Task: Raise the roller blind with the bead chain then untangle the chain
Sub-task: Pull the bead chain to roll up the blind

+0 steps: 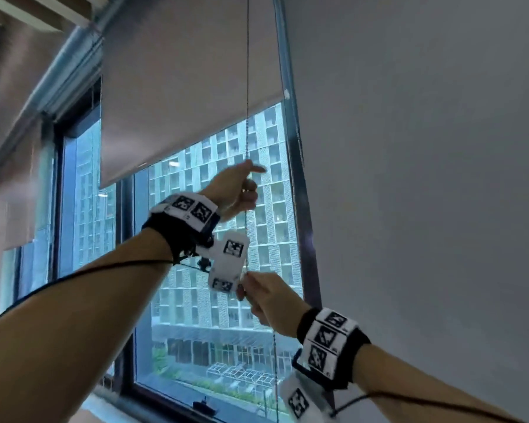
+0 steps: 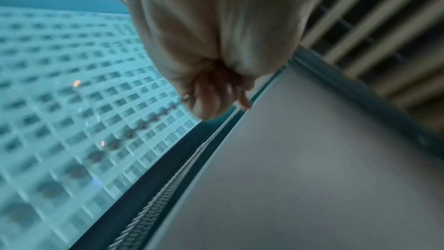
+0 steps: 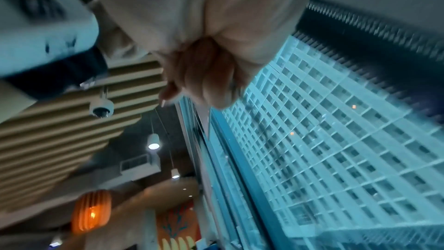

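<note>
— Holding the bead chain (image 1: pixel 246 87) in both fists: my left hand (image 1: pixel 237 190) curls round it up high, my right hand (image 1: pixel 264 300) pinches it lower down.

— How does it handle?

— Light, limp and probably slippery, I'd judge. Grip the taut run hanging before the roller blind (image 1: pixel 177 87), not the slack below.
</note>
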`<action>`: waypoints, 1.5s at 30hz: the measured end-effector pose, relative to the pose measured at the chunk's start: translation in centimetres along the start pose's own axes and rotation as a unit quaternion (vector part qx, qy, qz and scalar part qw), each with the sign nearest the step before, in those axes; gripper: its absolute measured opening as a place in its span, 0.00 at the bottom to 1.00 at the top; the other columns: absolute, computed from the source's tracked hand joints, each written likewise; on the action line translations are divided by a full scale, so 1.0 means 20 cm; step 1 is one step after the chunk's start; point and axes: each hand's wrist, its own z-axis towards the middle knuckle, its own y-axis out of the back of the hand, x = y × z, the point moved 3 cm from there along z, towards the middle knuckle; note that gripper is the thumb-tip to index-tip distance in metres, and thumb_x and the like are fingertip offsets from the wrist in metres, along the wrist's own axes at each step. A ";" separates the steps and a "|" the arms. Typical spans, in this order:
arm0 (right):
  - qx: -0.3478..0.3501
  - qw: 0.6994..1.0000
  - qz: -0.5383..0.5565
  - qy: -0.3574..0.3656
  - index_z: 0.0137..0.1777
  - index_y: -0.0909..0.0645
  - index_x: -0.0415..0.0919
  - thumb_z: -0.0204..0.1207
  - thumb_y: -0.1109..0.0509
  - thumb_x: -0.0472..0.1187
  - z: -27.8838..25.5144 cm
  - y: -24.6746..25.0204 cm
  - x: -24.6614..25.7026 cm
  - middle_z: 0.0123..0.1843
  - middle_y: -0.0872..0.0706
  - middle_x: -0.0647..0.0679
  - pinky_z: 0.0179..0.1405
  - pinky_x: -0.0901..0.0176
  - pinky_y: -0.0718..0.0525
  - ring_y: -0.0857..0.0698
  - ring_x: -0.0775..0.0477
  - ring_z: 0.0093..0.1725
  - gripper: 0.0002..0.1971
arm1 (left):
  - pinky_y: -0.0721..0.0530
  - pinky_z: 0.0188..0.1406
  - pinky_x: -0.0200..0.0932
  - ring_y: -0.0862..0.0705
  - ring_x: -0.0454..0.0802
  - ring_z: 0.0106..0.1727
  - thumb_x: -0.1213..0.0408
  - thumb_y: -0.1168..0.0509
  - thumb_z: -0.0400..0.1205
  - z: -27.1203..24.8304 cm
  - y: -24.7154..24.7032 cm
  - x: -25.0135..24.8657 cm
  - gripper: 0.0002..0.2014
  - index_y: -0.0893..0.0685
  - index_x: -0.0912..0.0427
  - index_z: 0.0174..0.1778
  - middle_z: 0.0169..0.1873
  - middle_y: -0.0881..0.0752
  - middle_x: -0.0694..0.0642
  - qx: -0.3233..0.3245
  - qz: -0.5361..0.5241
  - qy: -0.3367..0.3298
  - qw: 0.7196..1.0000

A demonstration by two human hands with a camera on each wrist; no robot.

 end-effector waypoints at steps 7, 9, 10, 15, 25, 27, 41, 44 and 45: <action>0.033 0.980 0.179 -0.081 0.56 0.18 0.31 0.72 0.40 0.42 0.19 0.39 0.17 0.45 0.15 0.36 0.49 0.53 0.16 0.15 0.40 0.42 0.19 | 0.43 0.16 0.30 0.40 0.41 0.15 0.61 0.51 0.87 -0.15 -0.09 0.27 0.18 0.30 0.55 0.30 0.19 0.35 0.46 -0.012 0.057 -0.062 0.996; -0.003 0.974 0.223 -0.042 0.60 0.20 0.31 0.77 0.43 0.43 0.31 0.47 0.35 0.49 0.15 0.35 0.51 0.50 0.18 0.15 0.38 0.45 0.20 | 0.45 0.17 0.30 0.40 0.40 0.15 0.59 0.50 0.87 -0.20 -0.13 0.34 0.17 0.29 0.55 0.32 0.19 0.35 0.47 -0.005 0.020 -0.030 0.999; -0.011 0.972 0.232 -0.030 0.62 0.21 0.31 0.81 0.45 0.43 0.36 0.50 0.44 0.50 0.15 0.34 0.55 0.48 0.18 0.15 0.37 0.47 0.20 | 0.46 0.18 0.32 0.42 0.40 0.16 0.58 0.51 0.87 -0.22 -0.14 0.37 0.17 0.31 0.55 0.31 0.19 0.36 0.47 0.007 0.007 -0.020 1.000; -0.103 0.959 0.265 -0.002 0.56 0.22 0.32 0.86 0.45 0.42 0.57 0.54 0.70 0.34 0.17 0.42 0.29 0.57 0.17 0.16 0.46 0.29 0.15 | 0.46 0.23 0.40 0.41 0.43 0.20 0.60 0.50 0.87 -0.31 -0.16 0.45 0.12 0.30 0.59 0.38 0.22 0.36 0.48 0.037 0.014 -0.012 0.999; -0.124 0.986 0.069 0.089 0.38 0.24 0.36 0.87 0.48 0.38 0.45 0.37 0.67 0.22 0.35 0.48 0.14 0.70 0.39 0.38 0.56 0.13 0.18 | 0.17 0.51 0.56 0.18 0.63 0.47 0.60 0.48 0.77 -0.18 0.01 0.14 0.19 0.23 0.69 0.57 0.48 0.19 0.68 0.030 -0.131 -0.013 0.991; -0.108 0.992 0.030 0.063 0.41 0.24 0.34 0.87 0.47 0.39 0.37 0.29 0.57 0.22 0.33 0.47 0.15 0.69 0.37 0.35 0.55 0.14 0.16 | 0.13 0.37 0.47 0.17 0.63 0.45 0.58 0.51 0.83 -0.11 0.02 -0.03 0.21 0.24 0.69 0.62 0.50 0.19 0.71 0.005 -0.143 -0.032 0.989; -0.030 0.956 0.289 0.049 0.55 0.20 0.31 0.82 0.48 0.39 0.34 0.57 0.79 0.48 0.17 0.34 0.50 0.50 0.17 0.16 0.39 0.45 0.16 | 0.41 0.15 0.33 0.37 0.43 0.16 0.68 0.48 0.84 -0.04 -0.20 -0.22 0.10 0.26 0.59 0.39 0.17 0.32 0.47 -0.052 0.094 -0.186 0.977; -0.059 0.946 0.316 0.044 0.58 0.23 0.31 0.84 0.45 0.42 0.46 0.66 0.95 0.48 0.13 0.34 0.56 0.47 0.15 0.13 0.36 0.47 0.15 | 0.44 0.19 0.38 0.41 0.43 0.19 0.64 0.45 0.81 -0.18 -0.25 -0.04 0.10 0.26 0.69 0.46 0.20 0.37 0.49 -0.009 0.131 -0.154 0.979; -0.076 0.948 0.308 0.033 0.57 0.23 0.32 0.85 0.43 0.43 0.50 0.66 0.97 0.41 0.14 0.38 0.47 0.50 0.13 0.13 0.40 0.40 0.14 | 0.44 0.20 0.40 0.41 0.43 0.20 0.63 0.46 0.84 -0.22 -0.25 0.02 0.13 0.26 0.72 0.51 0.22 0.38 0.49 0.006 0.120 -0.136 0.983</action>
